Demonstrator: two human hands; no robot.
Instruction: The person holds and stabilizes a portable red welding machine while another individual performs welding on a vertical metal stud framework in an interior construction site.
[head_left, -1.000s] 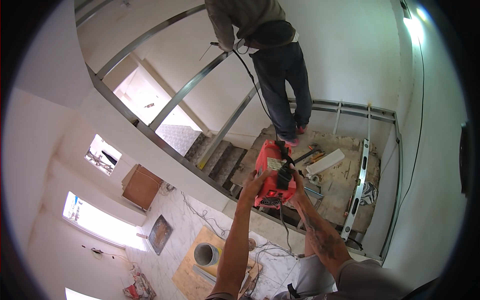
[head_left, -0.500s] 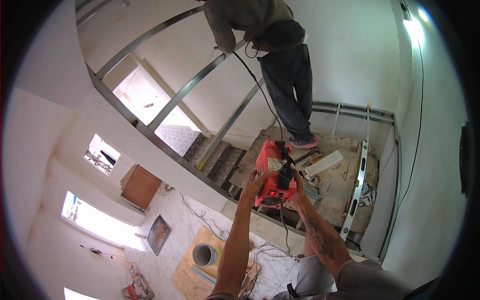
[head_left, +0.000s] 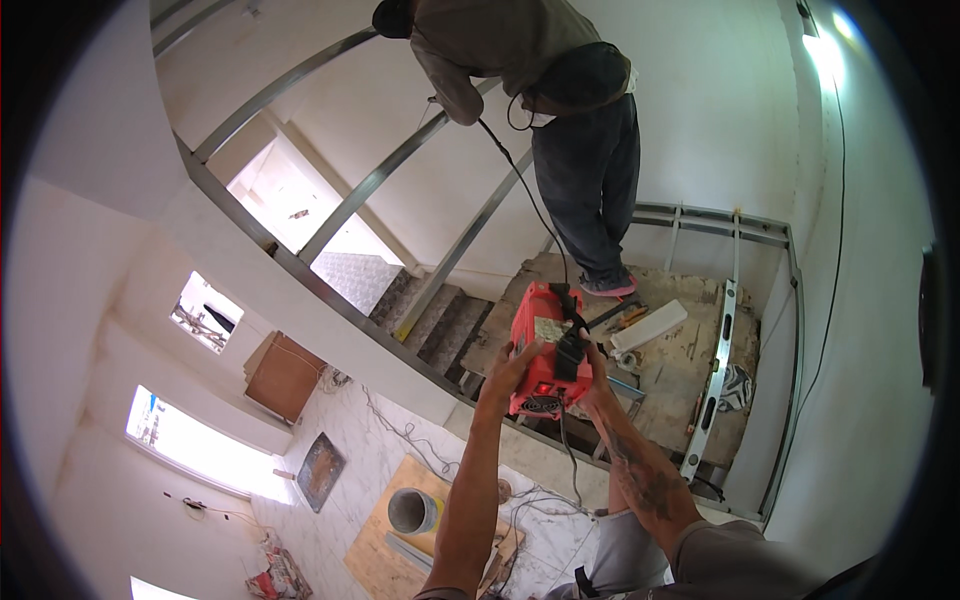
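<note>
Between my two hands I hold a red portable welding machine [head_left: 533, 336] with a black strap across its top. A red light glows beside the vent grille on its near end. My left hand [head_left: 508, 373] grips the left side, thumb lying on top. My right hand [head_left: 597, 372] clasps the right side, its fingers partly behind the strap. One black cable [head_left: 541, 208] runs from the machine's far end up to a co-worker [head_left: 585, 150], who leans over the metal frame. Another cable [head_left: 567, 455] hangs down from its near end.
Metal bars [head_left: 375, 185] slope along the left above steps [head_left: 445, 325]. On the worn platform [head_left: 660, 375] lie a spirit level [head_left: 712, 380], a white piece [head_left: 650, 325] and hand tools. Below stands a bucket [head_left: 412, 511] on a board, with loose cables [head_left: 405, 432] on the tiled floor.
The co-worker has shifted slightly right and lower in view, so the head now shows. My hands and the welding machine stay nearly in place.
</note>
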